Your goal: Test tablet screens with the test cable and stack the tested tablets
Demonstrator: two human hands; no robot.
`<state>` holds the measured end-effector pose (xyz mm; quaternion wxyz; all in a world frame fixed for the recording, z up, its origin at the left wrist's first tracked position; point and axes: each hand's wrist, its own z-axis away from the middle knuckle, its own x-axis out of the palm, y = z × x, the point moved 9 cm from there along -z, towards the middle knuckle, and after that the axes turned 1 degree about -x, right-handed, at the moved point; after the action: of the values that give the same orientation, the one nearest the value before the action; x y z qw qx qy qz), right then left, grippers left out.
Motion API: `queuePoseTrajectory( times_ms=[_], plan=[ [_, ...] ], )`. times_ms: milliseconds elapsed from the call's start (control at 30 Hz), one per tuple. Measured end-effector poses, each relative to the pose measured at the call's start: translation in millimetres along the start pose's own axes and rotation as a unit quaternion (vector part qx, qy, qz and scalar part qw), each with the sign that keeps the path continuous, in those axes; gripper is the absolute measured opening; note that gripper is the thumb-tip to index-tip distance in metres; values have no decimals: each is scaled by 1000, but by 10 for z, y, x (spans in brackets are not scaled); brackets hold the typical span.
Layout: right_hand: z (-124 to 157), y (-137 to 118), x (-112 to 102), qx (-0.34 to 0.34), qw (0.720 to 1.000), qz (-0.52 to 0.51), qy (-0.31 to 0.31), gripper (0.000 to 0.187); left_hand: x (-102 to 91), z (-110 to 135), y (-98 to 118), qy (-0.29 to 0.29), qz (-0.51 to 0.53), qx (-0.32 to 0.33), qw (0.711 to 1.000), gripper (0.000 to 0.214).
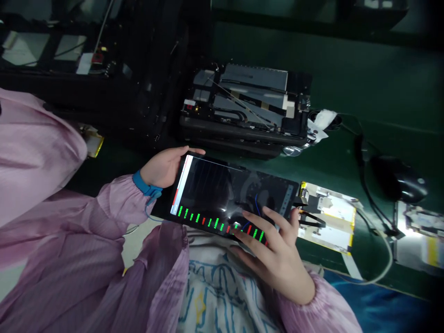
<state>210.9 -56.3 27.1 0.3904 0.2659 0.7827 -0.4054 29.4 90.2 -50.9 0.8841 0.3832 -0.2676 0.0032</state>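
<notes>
A black tablet-like touchscreen [215,185] is tilted in front of my body, its display lit with rows of green and red text along the near side and a white-and-red bar at the left. My left hand [164,166] grips its left end, thumb along the top edge; a blue wrist strap [145,186] circles that wrist. Over the lower right of the screen my right hand [274,245] is spread, its fingertips at or just above the glass; whether they touch I cannot tell. At the screen's right end, a flat silvery battery pack [338,215] with yellow edging and black leads lies on the green bench.
Beyond the screen sits a stack of opened tablet bodies [249,99] with exposed internals. More dark devices [45,46] fill the far left. A black computer mouse [398,180], cables [390,249] and another silvery pack [416,240] lie right. A pink sleeve [38,134] shows left.
</notes>
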Motion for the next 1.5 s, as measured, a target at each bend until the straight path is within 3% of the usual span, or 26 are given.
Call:
queuePoseTrajectory(
  times_ms=[433,500,567,667,767,867,967,1033,1133,1200,1267,1333,1433,1500],
  plan=[
    [-23,-114,193,-26,997,61,-29,27,-10,14,12,-2,1,-5,1000,32],
    [-57,-136,126,-35,998,55,-21,24,-33,18,19,16,-5,-18,1000,32],
    [-77,-84,-78,-34,998,50,19,23,-54,19,37,39,-10,-30,999,33],
    [1,313,-553,33,990,90,106,23,-89,24,72,90,-14,-46,995,34],
    [274,1089,-935,189,953,182,150,23,-97,36,114,130,-17,-53,990,36],
    [559,1811,-994,290,914,260,115,23,-76,37,167,149,-16,-47,988,36],
    [689,2150,-932,327,900,276,83,22,-76,52,203,187,-20,-48,981,36],
    [677,2078,-936,327,914,219,96,19,-85,82,215,224,-26,-47,973,36],
    [553,1658,-944,302,946,6,120,13,-82,134,217,261,-34,-33,964,36],
    [376,1246,-808,235,955,-171,60,11,-92,169,222,276,-37,-14,960,36],
    [253,931,-645,187,951,-248,-11,13,-115,200,228,287,-46,-2,957,35],
    [224,929,-538,214,946,-245,-6,16,-137,219,233,293,-60,-2,954,34],
    [273,1175,-379,281,930,-236,23,18,-150,225,247,298,-78,-6,951,32],
    [294,1293,-281,295,922,-252,11,19,-150,225,267,302,-81,5,950,32]
  ],
)
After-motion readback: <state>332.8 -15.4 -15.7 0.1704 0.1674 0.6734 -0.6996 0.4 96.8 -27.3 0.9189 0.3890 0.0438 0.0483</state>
